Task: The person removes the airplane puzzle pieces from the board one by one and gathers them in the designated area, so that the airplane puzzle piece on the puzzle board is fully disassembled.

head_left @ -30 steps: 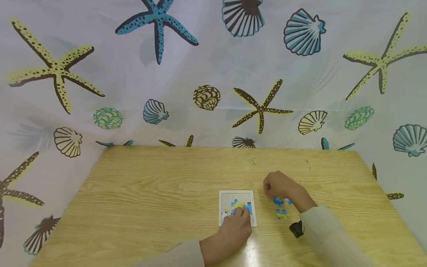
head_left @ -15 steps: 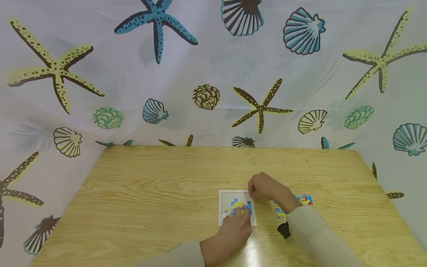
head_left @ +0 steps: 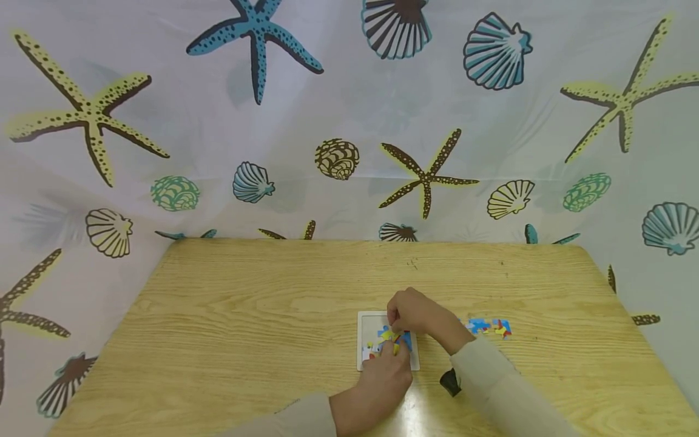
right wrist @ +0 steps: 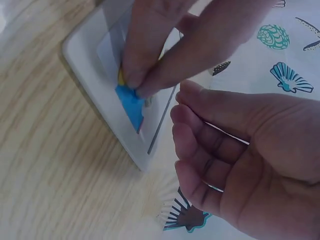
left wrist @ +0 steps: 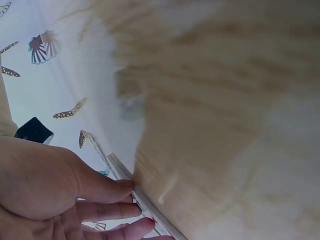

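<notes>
A white square puzzle tray lies on the table with several joined jigsaw pieces in it. My left hand rests at its near side. In the right wrist view, two fairly straight fingertips of that hand press a blue puzzle piece, while the left wrist view has the thumb against the tray edge. Over the tray's far right part is my right hand, thumb and fingers curled into a pinch. It seems to hold a small puzzle piece, mostly hidden by the fingertips.
Several loose blue puzzle pieces lie right of the tray, partly behind the right forearm. A black device sits at the right wrist. Behind the wooden table hangs a shell-patterned cloth.
My right hand has moved left from beside the loose pieces to above the tray, uncovering the pieces at the far right. My left hand has stayed nearly still on the puzzle.
</notes>
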Motion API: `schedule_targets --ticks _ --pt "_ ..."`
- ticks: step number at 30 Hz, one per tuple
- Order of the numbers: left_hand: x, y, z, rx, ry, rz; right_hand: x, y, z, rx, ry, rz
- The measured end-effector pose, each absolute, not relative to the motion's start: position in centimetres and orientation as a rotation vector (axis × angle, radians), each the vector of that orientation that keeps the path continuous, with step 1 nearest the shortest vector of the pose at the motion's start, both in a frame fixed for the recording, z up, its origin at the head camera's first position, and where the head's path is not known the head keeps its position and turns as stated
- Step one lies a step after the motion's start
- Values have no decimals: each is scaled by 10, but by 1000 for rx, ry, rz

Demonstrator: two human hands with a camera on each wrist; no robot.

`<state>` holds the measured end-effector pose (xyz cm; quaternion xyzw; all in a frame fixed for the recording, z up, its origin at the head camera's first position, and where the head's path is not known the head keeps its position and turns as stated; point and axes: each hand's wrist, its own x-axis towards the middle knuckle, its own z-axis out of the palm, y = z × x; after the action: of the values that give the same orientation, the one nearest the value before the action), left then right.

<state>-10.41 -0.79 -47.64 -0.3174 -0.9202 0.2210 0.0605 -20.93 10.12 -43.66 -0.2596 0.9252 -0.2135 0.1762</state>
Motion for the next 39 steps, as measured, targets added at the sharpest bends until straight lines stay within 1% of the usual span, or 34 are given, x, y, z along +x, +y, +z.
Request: schedule_targets --ticks 5,11,18,39 --pt "-105 -10 -474 -1021 -2739 745 -208 96 -441 -713 2609 -591" --pt "-106 -12 -476 -1028 -2688 687 -207 93 -445 -728 2621 -584" --pt "-108 -13 -477 -1070 -2620 739 -206 90 -450 -713 2632 -544" --pt "-107 -12 -480 -1031 -2577 687 -204 87 -453 -674 2634 -528"
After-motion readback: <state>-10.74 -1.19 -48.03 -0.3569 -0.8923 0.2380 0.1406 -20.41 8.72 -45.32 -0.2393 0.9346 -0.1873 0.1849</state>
